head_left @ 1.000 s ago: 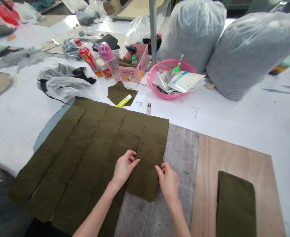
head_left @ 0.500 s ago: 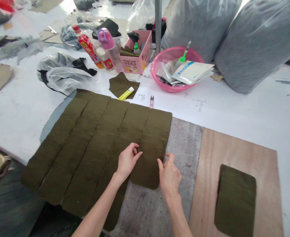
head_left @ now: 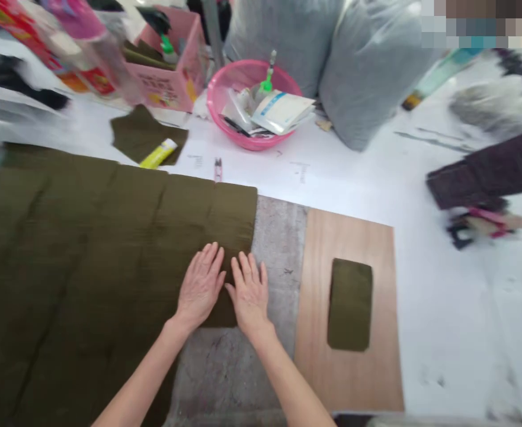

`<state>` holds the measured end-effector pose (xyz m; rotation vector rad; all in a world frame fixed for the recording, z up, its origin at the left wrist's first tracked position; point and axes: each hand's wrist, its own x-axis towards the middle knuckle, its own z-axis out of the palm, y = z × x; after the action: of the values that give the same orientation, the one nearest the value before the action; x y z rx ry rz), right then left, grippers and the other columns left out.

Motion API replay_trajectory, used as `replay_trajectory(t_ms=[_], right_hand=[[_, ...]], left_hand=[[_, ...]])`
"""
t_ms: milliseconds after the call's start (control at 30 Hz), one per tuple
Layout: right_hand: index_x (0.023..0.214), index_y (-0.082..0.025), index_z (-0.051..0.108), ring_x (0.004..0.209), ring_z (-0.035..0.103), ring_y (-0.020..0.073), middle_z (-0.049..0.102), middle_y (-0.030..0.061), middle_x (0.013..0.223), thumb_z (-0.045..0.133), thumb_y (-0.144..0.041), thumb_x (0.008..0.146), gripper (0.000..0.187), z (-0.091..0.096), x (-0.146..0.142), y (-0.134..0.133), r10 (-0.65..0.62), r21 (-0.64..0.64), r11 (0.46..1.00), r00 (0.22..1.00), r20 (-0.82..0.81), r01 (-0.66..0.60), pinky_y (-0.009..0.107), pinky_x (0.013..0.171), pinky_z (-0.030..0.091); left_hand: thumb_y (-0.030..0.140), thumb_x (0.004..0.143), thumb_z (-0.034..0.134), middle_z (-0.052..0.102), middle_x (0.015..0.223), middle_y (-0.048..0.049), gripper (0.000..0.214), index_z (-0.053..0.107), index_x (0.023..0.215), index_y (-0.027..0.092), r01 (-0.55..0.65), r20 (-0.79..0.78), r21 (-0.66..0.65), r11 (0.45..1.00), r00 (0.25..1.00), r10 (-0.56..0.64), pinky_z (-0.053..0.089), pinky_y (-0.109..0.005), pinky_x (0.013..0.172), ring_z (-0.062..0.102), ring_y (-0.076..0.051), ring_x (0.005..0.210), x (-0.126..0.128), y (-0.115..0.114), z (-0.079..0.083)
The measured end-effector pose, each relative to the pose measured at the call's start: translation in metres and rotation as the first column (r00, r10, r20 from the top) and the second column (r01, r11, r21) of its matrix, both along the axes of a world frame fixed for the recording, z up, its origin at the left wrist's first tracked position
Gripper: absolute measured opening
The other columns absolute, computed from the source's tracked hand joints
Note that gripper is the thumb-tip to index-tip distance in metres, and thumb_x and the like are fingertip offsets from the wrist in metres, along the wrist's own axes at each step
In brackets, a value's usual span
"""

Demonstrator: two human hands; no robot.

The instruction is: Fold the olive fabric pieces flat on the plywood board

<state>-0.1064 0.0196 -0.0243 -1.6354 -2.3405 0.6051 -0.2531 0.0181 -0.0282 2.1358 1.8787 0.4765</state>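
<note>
My left hand (head_left: 201, 287) lies flat, fingers stretched, on the right-hand column of olive-green fabric pieces (head_left: 87, 237). Beside it my right hand (head_left: 249, 292) also rests with straight fingers at the right edge of that column, its fingertips on the fabric. Neither hand grips anything. The fabric pieces lie in overlapping rows over a grey board (head_left: 238, 373). Further right, an olive fabric stack (head_left: 350, 304) with rounded corners sits on a wooden board (head_left: 318, 249).
Behind the fabric lie small pink-handled snips (head_left: 218, 169) and a yellow tube (head_left: 159, 153) on a fabric scrap (head_left: 140, 130). A pink basin (head_left: 214, 98), a pink box (head_left: 176, 89) and stuffed plastic bags (head_left: 282, 35) stand at the back. A person's dark sleeve (head_left: 487, 163) reaches in at right.
Both hands have gone from pinching the fabric's edges to lying flat on it. The view has swung right, bringing another person's sleeve and hand into sight.
</note>
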Motion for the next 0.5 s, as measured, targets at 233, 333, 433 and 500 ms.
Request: replay_trajectory(t_ms=[233,333,433,500], right_hand=[[0.146,-0.019,0.028,0.145,0.010,0.0164,0.025,0.0012,0.155,0.040,-0.037,0.097,0.054,0.015,0.019,-0.010,-0.005,-0.018,1.000,0.992,0.125,0.007,0.044,0.117,0.017],[0.143,-0.019,0.034,0.144,0.015,0.0181,0.034,0.0040,0.150,0.048,-0.036,0.094,0.054,0.023,0.060,-0.033,-0.126,0.012,0.992,0.990,0.058,0.125,0.045,0.117,0.020],[0.141,-0.017,0.039,0.142,0.022,0.0198,0.040,0.0077,0.146,0.046,-0.024,0.094,0.048,0.024,0.123,-0.055,-0.280,0.039,0.959,0.959,0.030,0.279,0.046,0.115,0.025],[0.140,-0.018,0.041,0.140,0.025,0.0215,0.042,0.0096,0.145,0.044,-0.020,0.094,0.046,0.022,0.168,-0.065,-0.380,0.086,0.923,0.923,0.052,0.375,0.048,0.112,0.028]], left_hand=[[0.043,0.093,0.031,0.002,0.158,0.0015,0.065,0.007,0.151,0.025,0.013,0.019,-0.015,1.000,1.000,-0.013,0.015,-0.055,0.115,0.014,-0.032,0.143,0.011,-0.001,-0.012],[0.046,0.091,0.034,0.003,0.158,-0.0008,0.070,0.007,0.151,0.023,0.015,-0.038,0.012,1.000,0.999,-0.014,0.017,-0.055,0.115,0.016,-0.034,0.143,0.011,-0.001,-0.010],[0.043,0.089,0.039,0.008,0.158,-0.0058,0.072,0.010,0.151,0.022,0.006,-0.079,0.025,1.000,0.997,-0.004,0.022,-0.057,0.113,0.020,-0.035,0.142,0.013,-0.001,-0.010],[0.041,0.088,0.041,0.007,0.158,-0.0013,0.072,0.007,0.150,0.029,-0.005,-0.069,0.019,1.000,0.998,0.006,0.023,-0.060,0.111,0.020,-0.035,0.142,0.015,-0.001,-0.010]])
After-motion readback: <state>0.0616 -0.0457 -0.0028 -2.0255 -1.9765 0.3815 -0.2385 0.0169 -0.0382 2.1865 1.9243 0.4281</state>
